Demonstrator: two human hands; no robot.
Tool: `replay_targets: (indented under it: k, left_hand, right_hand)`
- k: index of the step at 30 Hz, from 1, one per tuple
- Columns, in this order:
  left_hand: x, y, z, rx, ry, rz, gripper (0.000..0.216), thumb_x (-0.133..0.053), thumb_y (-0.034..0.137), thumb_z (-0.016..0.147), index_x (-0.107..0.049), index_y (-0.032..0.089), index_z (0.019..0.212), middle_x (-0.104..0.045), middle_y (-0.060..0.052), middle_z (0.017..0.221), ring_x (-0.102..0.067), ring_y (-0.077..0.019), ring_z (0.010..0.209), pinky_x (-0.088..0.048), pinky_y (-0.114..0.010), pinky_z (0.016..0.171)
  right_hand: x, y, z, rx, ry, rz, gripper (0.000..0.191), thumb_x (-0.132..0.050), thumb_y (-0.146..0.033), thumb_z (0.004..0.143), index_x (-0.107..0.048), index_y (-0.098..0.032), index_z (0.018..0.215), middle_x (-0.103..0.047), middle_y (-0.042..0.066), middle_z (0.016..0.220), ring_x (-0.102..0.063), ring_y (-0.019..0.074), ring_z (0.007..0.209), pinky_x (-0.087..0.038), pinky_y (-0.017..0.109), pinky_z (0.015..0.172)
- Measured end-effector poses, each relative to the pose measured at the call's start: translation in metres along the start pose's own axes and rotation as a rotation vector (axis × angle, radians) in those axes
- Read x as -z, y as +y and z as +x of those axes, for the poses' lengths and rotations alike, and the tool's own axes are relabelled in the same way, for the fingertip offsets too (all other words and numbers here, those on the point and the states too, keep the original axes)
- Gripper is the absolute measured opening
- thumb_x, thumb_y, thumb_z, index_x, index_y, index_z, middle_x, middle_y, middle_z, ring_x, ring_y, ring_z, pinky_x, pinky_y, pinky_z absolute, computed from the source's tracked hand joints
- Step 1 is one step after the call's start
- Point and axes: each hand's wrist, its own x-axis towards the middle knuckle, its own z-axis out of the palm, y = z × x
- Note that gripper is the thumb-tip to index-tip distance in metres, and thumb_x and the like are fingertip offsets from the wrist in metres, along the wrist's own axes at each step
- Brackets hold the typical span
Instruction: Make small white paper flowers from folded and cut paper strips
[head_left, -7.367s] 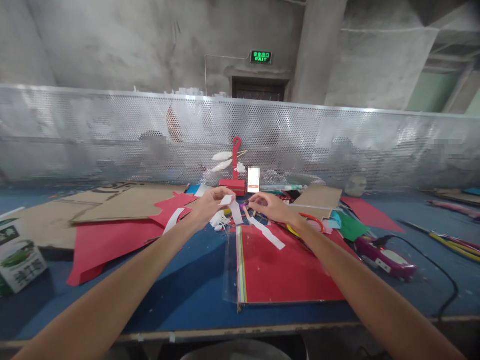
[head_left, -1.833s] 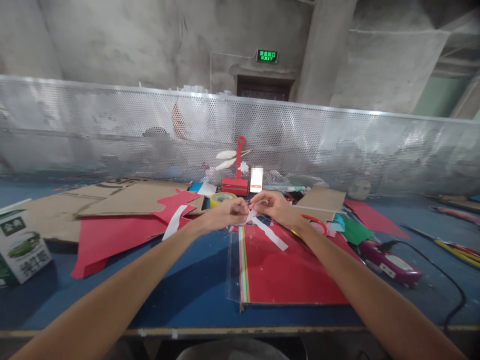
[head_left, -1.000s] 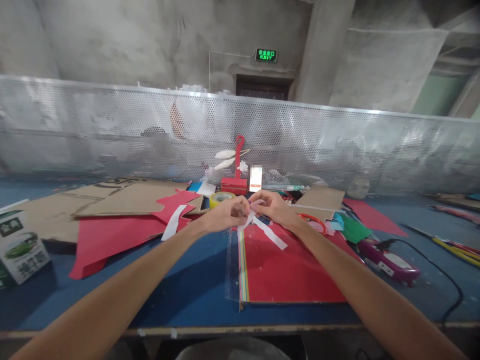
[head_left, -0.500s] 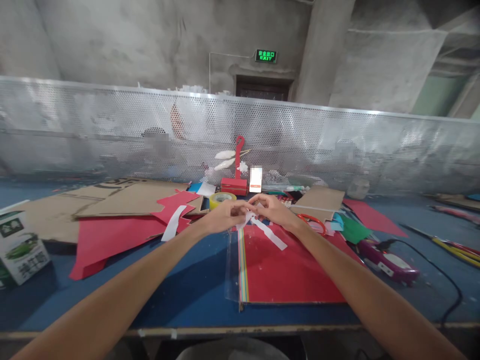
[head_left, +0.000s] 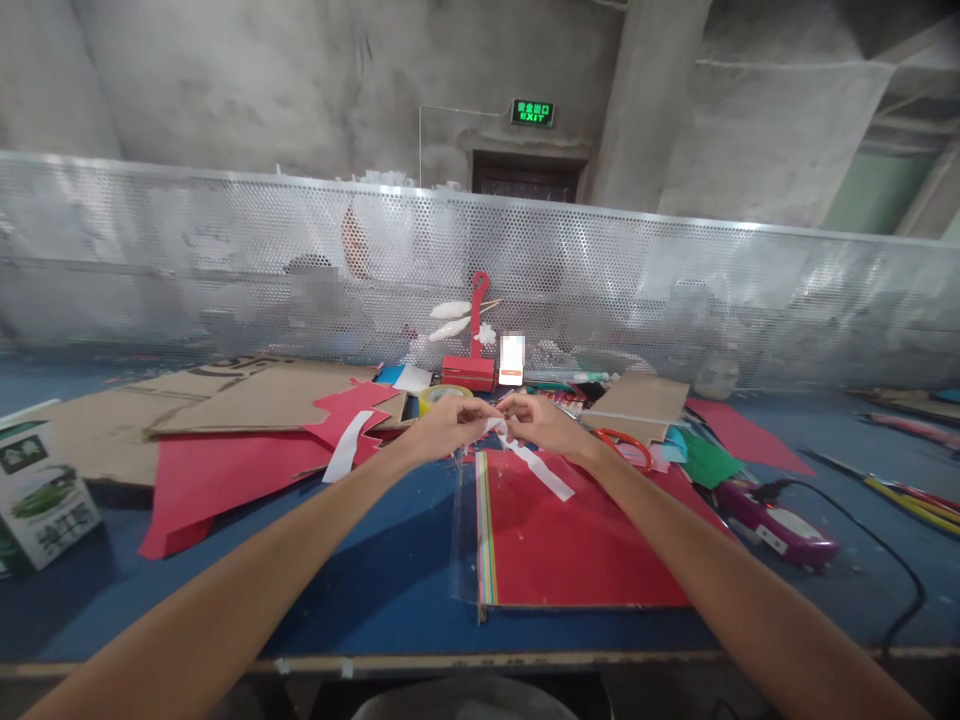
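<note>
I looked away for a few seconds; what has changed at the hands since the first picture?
The left hand and right hand have drawn together and now both pinch a small white paper piece; earlier the left held a strip up. The yellow tape roll, then hidden behind the left hand, shows. The white strip on the red paper pack and the purple tool stayed put.

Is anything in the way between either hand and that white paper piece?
Nothing visible. Left hand and right hand both pinch the white paper piece directly, above the far edge of the red paper pack. The yellow tape roll lies behind the left hand, the scissors right of the right hand, neither between.
</note>
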Motion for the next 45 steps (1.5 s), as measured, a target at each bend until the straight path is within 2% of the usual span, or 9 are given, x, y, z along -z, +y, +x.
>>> replay_targets:
  k: [4,7,10,15,24,28,32,38,45]
  left_hand:
    - [0.000,-0.004,0.002,0.023,0.065,-0.006,0.022,-0.061,0.035,0.084,-0.074,0.020,0.093,-0.067,-0.003,0.079,-0.056,-0.0128,0.066,-0.042,-0.023,0.060]
    - [0.001,-0.003,0.004,0.020,0.119,0.014,0.018,-0.059,0.029,0.083,-0.073,0.019,0.086,-0.068,-0.003,0.086,-0.060,-0.0145,0.075,-0.045,-0.023,0.066]
    - [0.002,-0.001,0.005,0.026,0.147,0.006,0.014,-0.058,0.027,0.081,-0.069,0.018,0.079,-0.067,-0.003,0.084,-0.060,-0.0151,0.077,-0.046,-0.024,0.069]
    - [0.001,0.000,0.005,0.060,0.162,-0.056,0.011,-0.062,0.028,0.077,-0.062,0.017,0.074,-0.063,-0.002,0.079,-0.056,-0.0139,0.073,-0.045,-0.025,0.069]
    - [-0.003,-0.007,0.008,0.069,0.182,-0.144,0.010,-0.061,0.025,0.074,-0.056,0.017,0.078,-0.061,-0.001,0.074,-0.058,-0.0128,0.067,-0.045,-0.024,0.064]
    - [-0.004,-0.010,0.009,0.042,0.202,-0.107,0.010,-0.058,0.021,0.075,-0.055,0.018,0.084,-0.063,0.000,0.076,-0.060,-0.0133,0.067,-0.047,-0.025,0.063]
    - [-0.005,-0.014,0.009,0.019,0.201,-0.053,0.011,-0.056,0.018,0.077,-0.055,0.018,0.088,-0.064,0.000,0.078,-0.062,-0.0138,0.069,-0.048,-0.025,0.064]
    - [-0.007,-0.014,0.007,-0.052,0.196,0.029,0.011,-0.058,0.018,0.079,-0.057,0.018,0.090,-0.066,-0.002,0.085,-0.065,-0.0149,0.077,-0.049,-0.026,0.070]
    - [-0.006,-0.011,0.005,-0.012,0.210,0.108,0.012,-0.061,0.025,0.082,-0.058,0.018,0.091,-0.065,0.000,0.074,-0.062,-0.0136,0.065,-0.043,-0.023,0.059]
  right_hand:
    - [-0.002,0.000,0.002,0.050,0.060,-0.020,0.027,-0.069,-0.033,0.081,-0.065,-0.018,0.103,-0.068,0.006,0.101,-0.064,0.0183,0.090,-0.051,0.031,0.078]
    - [-0.004,-0.005,0.003,0.067,0.092,0.011,0.027,-0.063,-0.037,0.086,-0.064,-0.019,0.105,-0.067,0.008,0.106,-0.064,0.0187,0.092,-0.051,0.032,0.080]
    - [-0.007,-0.011,0.001,0.054,0.089,0.078,0.029,-0.061,-0.040,0.088,-0.061,-0.019,0.108,-0.068,0.008,0.102,-0.065,0.0186,0.088,-0.051,0.032,0.077]
    - [-0.014,-0.016,-0.003,0.007,0.027,0.123,0.036,-0.070,-0.034,0.082,-0.055,-0.022,0.112,-0.071,0.005,0.092,-0.067,0.0199,0.086,-0.050,0.031,0.076]
    - [-0.017,-0.012,-0.001,0.030,-0.001,0.109,0.037,-0.067,-0.033,0.082,-0.054,-0.021,0.114,-0.071,0.004,0.088,-0.068,0.0196,0.083,-0.049,0.031,0.074]
    - [-0.023,-0.012,0.000,0.060,0.019,0.103,0.048,-0.072,-0.033,0.078,-0.049,-0.022,0.118,-0.069,0.002,0.085,-0.066,0.0186,0.079,-0.048,0.030,0.071]
    - [-0.026,-0.007,0.003,0.050,0.093,0.079,0.042,-0.069,-0.031,0.079,-0.050,-0.021,0.115,-0.062,-0.003,0.074,-0.061,0.0153,0.066,-0.046,0.028,0.065]
    - [-0.025,-0.004,0.003,0.066,0.066,0.072,0.042,-0.068,-0.029,0.079,-0.049,-0.021,0.115,-0.066,0.000,0.079,-0.062,0.0155,0.069,-0.045,0.027,0.066]
    - [-0.025,-0.004,0.003,0.055,0.065,0.044,0.046,-0.071,-0.032,0.076,-0.049,-0.020,0.114,-0.067,0.000,0.079,-0.064,0.0173,0.071,-0.047,0.030,0.069]
